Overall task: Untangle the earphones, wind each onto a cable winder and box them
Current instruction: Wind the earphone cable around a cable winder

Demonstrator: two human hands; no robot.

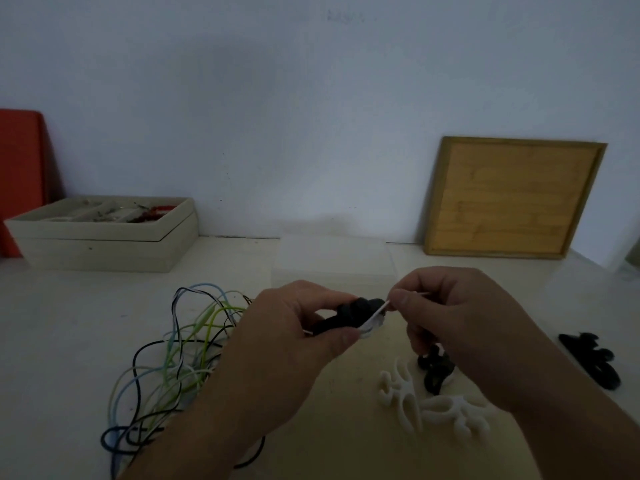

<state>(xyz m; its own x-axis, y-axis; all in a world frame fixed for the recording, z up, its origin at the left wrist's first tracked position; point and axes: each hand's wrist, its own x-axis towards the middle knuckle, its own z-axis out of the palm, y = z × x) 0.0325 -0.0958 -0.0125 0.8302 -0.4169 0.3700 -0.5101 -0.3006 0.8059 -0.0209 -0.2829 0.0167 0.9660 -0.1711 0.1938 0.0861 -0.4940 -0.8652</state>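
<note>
My left hand grips a black cable winder above the table, with white earphone cable wrapped on its right end. My right hand pinches the white cable just to the right of the winder, pulled taut. A tangle of earphones in green, pale blue, black and white lies on the table to the left, partly hidden by my left forearm. Two white winders and a black winder lie below my right hand. Another black winder lies at the right.
A translucent plastic box stands behind my hands. A cream compartment box with small items sits at the back left beside a red panel. A wooden tray leans on the wall at the back right.
</note>
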